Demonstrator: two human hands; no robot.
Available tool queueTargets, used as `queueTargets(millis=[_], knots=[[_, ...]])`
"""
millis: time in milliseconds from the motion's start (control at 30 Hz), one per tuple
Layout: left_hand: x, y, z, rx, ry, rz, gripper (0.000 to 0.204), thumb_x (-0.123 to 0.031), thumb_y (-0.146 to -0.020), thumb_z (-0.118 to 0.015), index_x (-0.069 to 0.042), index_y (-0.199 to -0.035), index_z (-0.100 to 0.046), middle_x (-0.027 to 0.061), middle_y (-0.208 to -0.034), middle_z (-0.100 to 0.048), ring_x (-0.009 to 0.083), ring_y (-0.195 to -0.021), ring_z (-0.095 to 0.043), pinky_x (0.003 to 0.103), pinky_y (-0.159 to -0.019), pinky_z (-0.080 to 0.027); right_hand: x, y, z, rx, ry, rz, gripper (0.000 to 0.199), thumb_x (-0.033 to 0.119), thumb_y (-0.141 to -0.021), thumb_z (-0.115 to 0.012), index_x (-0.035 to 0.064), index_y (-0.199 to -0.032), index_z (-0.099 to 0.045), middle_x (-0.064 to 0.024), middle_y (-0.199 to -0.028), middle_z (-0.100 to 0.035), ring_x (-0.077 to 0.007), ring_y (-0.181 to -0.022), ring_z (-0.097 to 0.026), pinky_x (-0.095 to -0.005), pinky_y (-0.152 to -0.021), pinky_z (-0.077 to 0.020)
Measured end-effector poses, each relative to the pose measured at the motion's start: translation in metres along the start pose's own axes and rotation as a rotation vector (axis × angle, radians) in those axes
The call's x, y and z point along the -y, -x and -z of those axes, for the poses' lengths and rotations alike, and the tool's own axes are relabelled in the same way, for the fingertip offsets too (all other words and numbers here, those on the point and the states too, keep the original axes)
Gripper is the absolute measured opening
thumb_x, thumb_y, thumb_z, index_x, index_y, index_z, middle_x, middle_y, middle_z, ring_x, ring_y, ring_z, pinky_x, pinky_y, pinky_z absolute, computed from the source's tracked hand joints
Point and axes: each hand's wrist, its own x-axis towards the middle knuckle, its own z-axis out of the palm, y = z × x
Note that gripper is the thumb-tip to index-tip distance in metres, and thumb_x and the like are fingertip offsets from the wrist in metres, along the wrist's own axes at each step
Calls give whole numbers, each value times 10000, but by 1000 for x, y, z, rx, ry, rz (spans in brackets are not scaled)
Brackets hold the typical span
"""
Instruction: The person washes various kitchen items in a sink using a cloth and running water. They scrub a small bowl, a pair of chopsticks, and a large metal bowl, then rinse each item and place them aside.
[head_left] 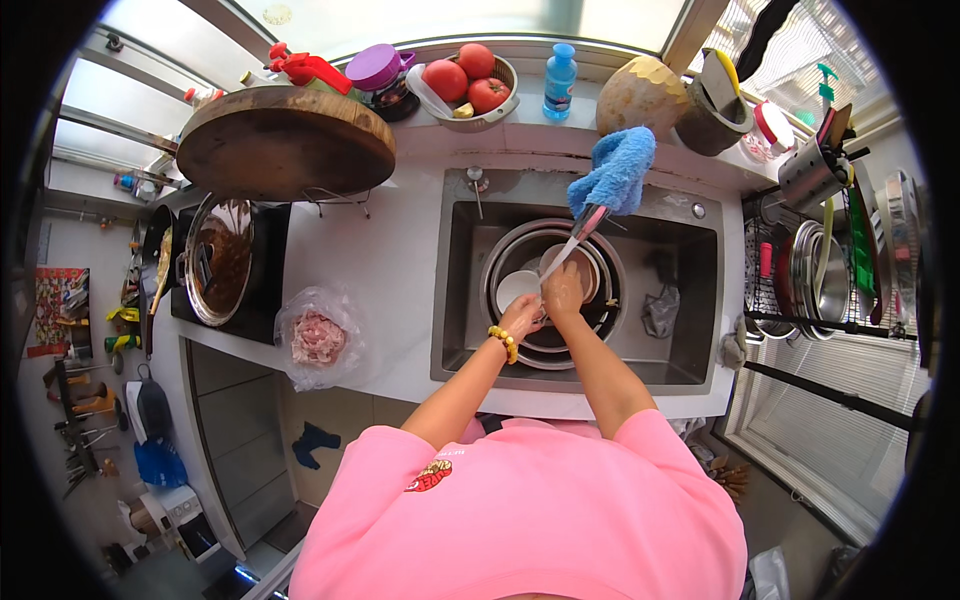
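Observation:
Both hands are in the sink point(460, 290), over nested metal basins point(487, 300) with pale bowls inside. My left hand point(522, 316), a yellow bead bracelet at its wrist, has its fingers bent in beside a white bowl point(515, 290). Wet and curled, my right hand point(563, 290) lies against another light bowl point(590, 268). What either hand's fingers hold is too small or hidden to make out. A thin stream of water point(556, 262) falls between them from the faucet point(588, 220), which has a blue cloth point(615, 170) draped over it.
Left of the sink lies a plastic bag of raw meat point(318, 338), then a pan of brown food point(222, 255) on the stove. A round wooden board point(287, 143) stands behind. Tomatoes in a colander point(480, 124) and a blue bottle point(560, 82) line the sill. A dish rack point(820, 285) stands right.

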Motion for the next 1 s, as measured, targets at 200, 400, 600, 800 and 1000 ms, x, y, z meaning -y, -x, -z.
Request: queueTargets(millis=[200,400,600,800,1000], knots=[[6,15,20,-499,-745,-168,409,-148,-751,-617,-22,-1113,-474,196,-1041,-539,323,-1000,-534,361,-859,-431,3,5,1,453,46,-69,232,231,-844,-508,43,-918,-622,-208,-842,-642,-382,-811,-632,-457,-688,-509],[-19,27,1,-693,-967,-260,476,-128,-722,-637,-43,-1145,-435,212,-1175,-444,403,-1087,-461,430,-951,-383,-19,10,-28,403,165,91,167,153,-799,-511,97,-905,-627,-182,-777,-646,-361,-703,-643,-472,-616,-511],[-31,20,-10,-712,-1088,-300,480,-114,-751,-635,-30,-1171,-421,212,-1243,-432,411,-1094,-485,434,-923,-416,8,19,29,406,19,-72,244,139,-788,-489,101,-993,-617,-206,-821,-648,-394,-736,-627,-477,-666,-499],[-29,-30,4,-590,-991,-277,505,-49,-778,-599,-7,-1231,-379,233,-1072,-564,415,-875,-607,431,-750,-507,33,21,93,186,-414,-239,372,143,-770,-495,44,-1119,-572,-207,-939,-628,-384,-911,-587,-419,-800,-457],[-51,11,-69,-428,-596,-101,448,-51,-776,-582,25,-1180,-404,146,-808,-635,287,-659,-641,357,-474,-491,6,2,80,156,-1184,-526,499,32,-677,-517,3,-1175,-534,-95,-1092,-545,-192,-975,-523,-293,-854,-416]])
